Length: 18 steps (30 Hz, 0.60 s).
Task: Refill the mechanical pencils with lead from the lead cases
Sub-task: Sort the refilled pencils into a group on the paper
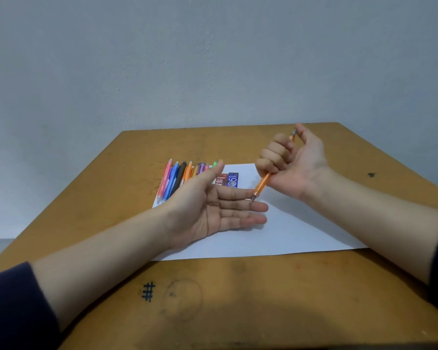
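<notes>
My right hand (288, 162) grips an orange mechanical pencil (262, 184) in a fist, tip down, thumb at its top end. The metal tip touches the fingers of my left hand (213, 210), which lies palm up with straight fingers above the white paper (288, 236). A row of several coloured mechanical pencils (180, 176) lies at the paper's far left, partly hidden by my left thumb. Beside them lie a red lead case (220, 179) and a blue lead case (232, 180).
The paper lies on a worn brown wooden table (238, 299) with ink marks near the front. A bare grey wall stands behind the table's far edge. The table's left and right edges slant away close to both forearms.
</notes>
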### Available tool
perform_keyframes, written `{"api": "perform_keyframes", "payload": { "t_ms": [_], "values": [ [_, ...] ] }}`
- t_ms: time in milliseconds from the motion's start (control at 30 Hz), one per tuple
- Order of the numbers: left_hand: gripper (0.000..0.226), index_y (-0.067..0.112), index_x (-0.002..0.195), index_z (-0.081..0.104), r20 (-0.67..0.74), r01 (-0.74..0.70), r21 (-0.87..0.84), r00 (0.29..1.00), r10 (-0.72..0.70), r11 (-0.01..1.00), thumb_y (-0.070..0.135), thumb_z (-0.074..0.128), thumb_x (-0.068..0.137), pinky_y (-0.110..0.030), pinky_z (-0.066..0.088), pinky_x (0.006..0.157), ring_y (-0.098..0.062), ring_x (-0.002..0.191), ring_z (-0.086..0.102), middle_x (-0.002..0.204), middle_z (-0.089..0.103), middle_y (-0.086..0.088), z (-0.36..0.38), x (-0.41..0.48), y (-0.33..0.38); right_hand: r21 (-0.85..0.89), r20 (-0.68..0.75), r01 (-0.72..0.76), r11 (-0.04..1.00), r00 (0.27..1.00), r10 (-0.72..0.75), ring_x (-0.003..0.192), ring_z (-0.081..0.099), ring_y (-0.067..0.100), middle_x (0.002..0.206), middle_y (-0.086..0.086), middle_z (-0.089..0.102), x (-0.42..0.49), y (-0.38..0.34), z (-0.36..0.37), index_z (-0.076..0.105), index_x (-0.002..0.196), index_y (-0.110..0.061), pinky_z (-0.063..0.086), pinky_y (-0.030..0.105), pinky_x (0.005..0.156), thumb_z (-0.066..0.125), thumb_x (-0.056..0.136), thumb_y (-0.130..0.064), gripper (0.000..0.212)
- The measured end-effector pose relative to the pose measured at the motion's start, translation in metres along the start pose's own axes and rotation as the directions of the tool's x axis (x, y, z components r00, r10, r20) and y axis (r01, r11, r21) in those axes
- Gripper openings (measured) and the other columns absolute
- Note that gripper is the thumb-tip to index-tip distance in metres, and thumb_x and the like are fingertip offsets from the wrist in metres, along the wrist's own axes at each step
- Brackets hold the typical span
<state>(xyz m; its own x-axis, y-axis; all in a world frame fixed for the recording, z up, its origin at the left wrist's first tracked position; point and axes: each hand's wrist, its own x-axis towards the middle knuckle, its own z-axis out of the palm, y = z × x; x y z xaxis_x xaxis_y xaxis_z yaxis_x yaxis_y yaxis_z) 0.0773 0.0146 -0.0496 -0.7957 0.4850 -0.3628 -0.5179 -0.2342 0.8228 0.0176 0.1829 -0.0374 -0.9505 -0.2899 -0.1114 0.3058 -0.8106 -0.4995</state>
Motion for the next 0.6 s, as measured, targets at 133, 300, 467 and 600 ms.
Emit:
{"api": "perform_keyframes", "payload": {
  "t_ms": [133,300,467,600],
  "values": [
    [0.085,-0.013,0.118,0.057,0.133,0.06,-0.004,0.989,-0.059,0.998,0.061,0.036,0.082,-0.04,0.05,0.093,-0.041,0.112,0.06,0.119,0.061,-0.031,-0.0044,0.0014,0.0026,0.027,-0.031,0.02,0.999,0.999,-0.019,0.031,0.012,0.014,0.038,-0.004,0.012,0.0011,-0.0033,-0.0006,0.021,0.045,-0.019,0.011,0.019,0.039,0.036,0.088,-0.047,0.053],
    [0.089,-0.01,0.117,0.058,0.221,0.087,0.028,0.971,-0.091,0.996,0.066,0.031,0.081,-0.038,0.049,0.095,-0.039,0.115,0.059,0.123,0.06,-0.029,-0.0088,0.0045,0.003,0.072,-0.029,0.037,0.997,0.999,-0.035,0.03,0.012,0.014,0.038,-0.004,0.012,0.0019,-0.0046,-0.0008,0.02,0.046,-0.019,0.011,0.019,0.037,0.035,0.088,-0.041,0.05],
    [0.09,-0.004,0.118,0.061,0.269,0.081,0.075,0.958,-0.098,0.994,0.069,0.024,0.082,-0.038,0.048,0.098,-0.036,0.115,0.06,0.123,0.061,-0.025,-0.0114,0.0075,0.0028,0.067,0.001,0.048,0.997,0.999,-0.049,0.029,0.011,0.014,0.036,-0.002,0.013,0.0003,-0.0042,0.0007,0.021,0.043,-0.017,0.011,0.018,0.035,0.037,0.077,-0.026,0.038],
    [0.089,-0.004,0.116,0.063,0.262,0.066,0.102,0.961,-0.091,0.993,0.069,0.024,0.082,-0.038,0.048,0.098,-0.036,0.113,0.061,0.12,0.063,-0.024,-0.0114,0.0081,0.0021,0.059,0.021,0.051,0.997,0.998,-0.052,0.034,0.007,0.014,0.036,-0.002,0.014,-0.0016,-0.0032,0.002,0.022,0.042,-0.017,0.011,0.019,0.035,0.037,0.071,-0.023,0.033]
  ]
}}
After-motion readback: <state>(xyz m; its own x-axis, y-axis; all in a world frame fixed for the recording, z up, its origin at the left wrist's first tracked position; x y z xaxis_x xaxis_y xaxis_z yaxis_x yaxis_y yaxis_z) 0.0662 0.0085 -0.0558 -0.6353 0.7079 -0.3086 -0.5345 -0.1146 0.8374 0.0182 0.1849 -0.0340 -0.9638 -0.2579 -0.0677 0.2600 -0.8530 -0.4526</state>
